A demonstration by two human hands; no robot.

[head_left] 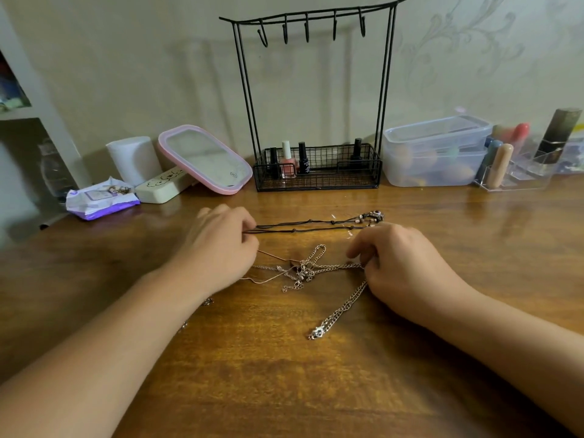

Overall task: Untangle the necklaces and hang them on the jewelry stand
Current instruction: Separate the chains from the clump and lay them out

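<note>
A black cord necklace [311, 225] with beads at its right end lies stretched across the wooden table [284, 374]. My left hand [218, 248] pinches its left end. Below it a knot of thin silver and rose-gold chains [303, 271] lies between my hands. My right hand [401, 267] pinches a silver chain at the knot's right side; a thicker silver chain [339, 311] trails from under it toward me. The black wire jewelry stand [316, 99] rises at the back, its several hooks bare.
Nail polish bottles [287, 161] stand in the stand's basket. A pink-framed mirror [205, 159], a white roll [134, 159], a cream case and a wipes pack [101, 199] are back left. Clear plastic boxes [436, 150] and an acrylic organiser [518, 172] are back right.
</note>
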